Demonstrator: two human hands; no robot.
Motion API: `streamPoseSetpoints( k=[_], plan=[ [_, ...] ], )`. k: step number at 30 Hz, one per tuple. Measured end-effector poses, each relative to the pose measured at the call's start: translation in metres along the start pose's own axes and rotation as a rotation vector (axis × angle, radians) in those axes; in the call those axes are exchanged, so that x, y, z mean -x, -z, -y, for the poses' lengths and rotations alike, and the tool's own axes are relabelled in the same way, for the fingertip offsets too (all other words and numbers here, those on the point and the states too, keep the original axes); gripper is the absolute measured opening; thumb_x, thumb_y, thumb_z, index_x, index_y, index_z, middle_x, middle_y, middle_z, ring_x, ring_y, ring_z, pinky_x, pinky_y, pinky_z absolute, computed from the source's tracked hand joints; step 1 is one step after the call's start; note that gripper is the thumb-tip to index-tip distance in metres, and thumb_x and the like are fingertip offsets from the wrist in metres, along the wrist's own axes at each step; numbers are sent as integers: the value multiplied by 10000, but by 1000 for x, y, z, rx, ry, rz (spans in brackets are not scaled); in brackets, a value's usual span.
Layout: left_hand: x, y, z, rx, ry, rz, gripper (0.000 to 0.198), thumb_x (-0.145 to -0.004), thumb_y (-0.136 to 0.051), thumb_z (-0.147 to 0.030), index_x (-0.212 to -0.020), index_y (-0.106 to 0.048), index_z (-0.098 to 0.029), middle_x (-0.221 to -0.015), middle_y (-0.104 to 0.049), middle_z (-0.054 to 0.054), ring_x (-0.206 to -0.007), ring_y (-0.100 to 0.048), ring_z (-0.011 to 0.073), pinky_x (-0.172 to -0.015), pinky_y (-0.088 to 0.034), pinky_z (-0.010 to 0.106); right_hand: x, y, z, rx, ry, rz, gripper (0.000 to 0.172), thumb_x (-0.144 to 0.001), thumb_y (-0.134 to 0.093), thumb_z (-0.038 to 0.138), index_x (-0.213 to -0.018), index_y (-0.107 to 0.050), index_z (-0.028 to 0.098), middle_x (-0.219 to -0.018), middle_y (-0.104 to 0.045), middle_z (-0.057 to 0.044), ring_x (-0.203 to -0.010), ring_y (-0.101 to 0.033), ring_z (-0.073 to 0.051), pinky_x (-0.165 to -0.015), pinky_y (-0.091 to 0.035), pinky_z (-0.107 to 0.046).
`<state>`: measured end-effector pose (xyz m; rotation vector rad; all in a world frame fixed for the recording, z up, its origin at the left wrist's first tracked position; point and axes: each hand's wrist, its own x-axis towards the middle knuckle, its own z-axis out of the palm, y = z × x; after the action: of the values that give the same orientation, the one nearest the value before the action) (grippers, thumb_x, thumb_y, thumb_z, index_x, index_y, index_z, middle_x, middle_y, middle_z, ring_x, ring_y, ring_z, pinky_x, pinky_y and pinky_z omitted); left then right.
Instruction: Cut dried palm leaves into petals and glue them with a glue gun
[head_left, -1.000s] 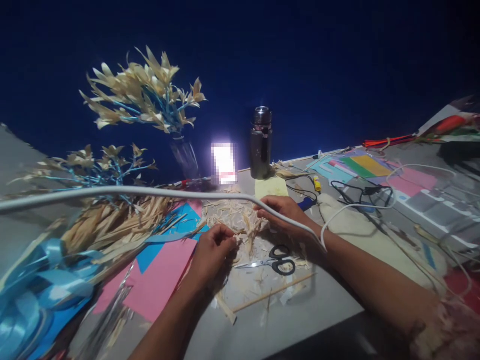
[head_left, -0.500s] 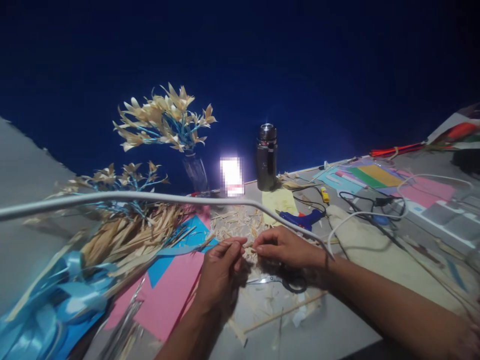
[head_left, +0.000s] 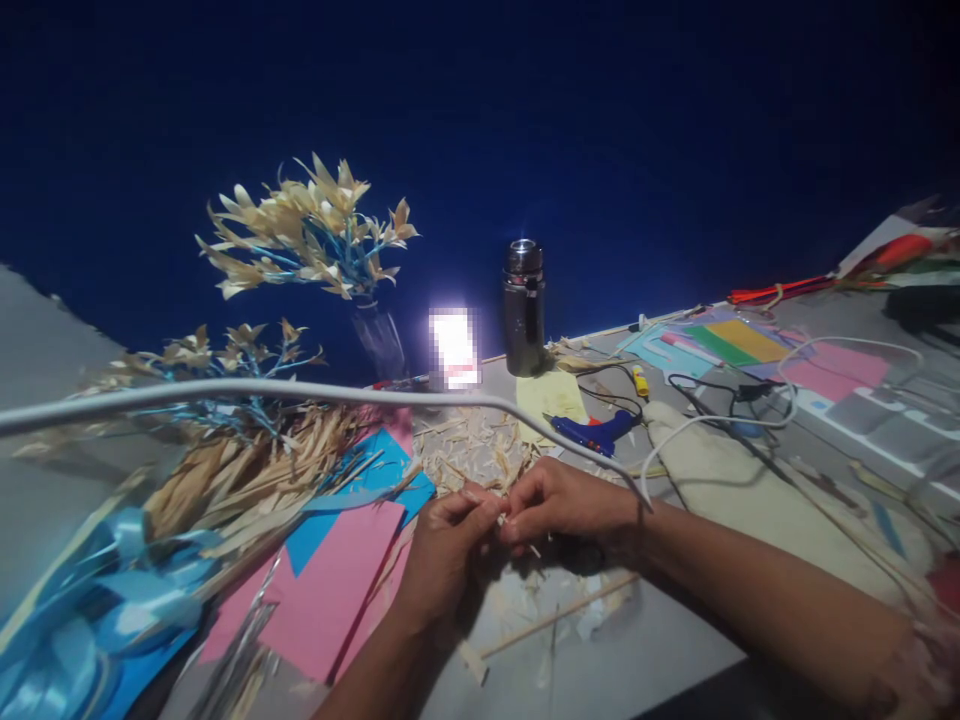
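Note:
My left hand (head_left: 454, 535) and my right hand (head_left: 551, 503) meet over the table, both closed in a pinch with fingertips touching or nearly so. A small pale strip (head_left: 503, 519) shows between the fingertips. It resembles the husk bits around it, but most of it is hidden. Beneath and beyond my hands lie scattered pale husk scraps (head_left: 472, 450). Close under my right wrist is the dark handle of a pair of scissors (head_left: 590, 553), the rest covered by the hand. A thin stick (head_left: 559, 612) lies in front of my hands.
A white cable (head_left: 337, 393) crosses the view above my hands. Beyond stand a dark flask (head_left: 524, 320) and a vase of husk flowers (head_left: 379, 335); a blue glue gun (head_left: 596, 432) lies right. Pink paper (head_left: 337, 590), dried husks (head_left: 232, 460) and blue ribbon (head_left: 142, 590) fill the left.
My hands have come closer, the right moving inward and down to the left fingertips. The scissors' blades, visible before, are now covered. The whole view has shifted slightly.

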<state>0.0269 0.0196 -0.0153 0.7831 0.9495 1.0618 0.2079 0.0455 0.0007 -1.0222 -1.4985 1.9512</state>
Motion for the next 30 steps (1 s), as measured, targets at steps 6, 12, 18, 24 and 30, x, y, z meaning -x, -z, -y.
streamPoseSetpoints(
  k=[6,12,18,24,30],
  plan=[
    [2,-2,-5,22,11,-56,364,-643,-907,-456,-717,-743,-140,-481,-503,-34,-451,-439,73,-464,-331,202,-6,1,-5,82,49,-102,233,-587,-878,270,-616,-683,144,-554,-619,16,-533,-522,-101,-478,-365,-202],
    [-1,-1,-6,71,11,-41,367,-671,-885,-441,-824,-742,-139,-452,-502,-37,-461,-456,101,-493,-349,222,-8,3,-4,305,127,-176,174,-669,-794,249,-636,-655,149,-586,-601,22,-591,-521,-115,-519,-351,-206],
    [-6,6,-5,169,18,-40,299,-710,-866,-325,-880,-723,-125,-478,-496,-51,-476,-418,78,-509,-323,203,-6,5,-1,338,221,-39,260,-855,-605,321,-708,-712,136,-621,-627,-7,-594,-535,-121,-562,-382,-222],
    [-6,9,-8,187,18,-67,337,-667,-898,-348,-848,-705,-139,-445,-446,-75,-434,-361,75,-477,-293,221,-5,7,1,317,167,-49,244,-813,-684,328,-699,-752,123,-610,-647,-16,-555,-494,-104,-504,-333,-211],
    [-3,7,-12,176,-35,-7,438,-633,-921,-335,-562,-523,-166,-469,-426,-73,-433,-370,69,-476,-297,229,-3,3,4,272,100,-122,182,-672,-819,288,-666,-719,136,-602,-661,-4,-563,-542,-111,-521,-384,-211]
  ],
)
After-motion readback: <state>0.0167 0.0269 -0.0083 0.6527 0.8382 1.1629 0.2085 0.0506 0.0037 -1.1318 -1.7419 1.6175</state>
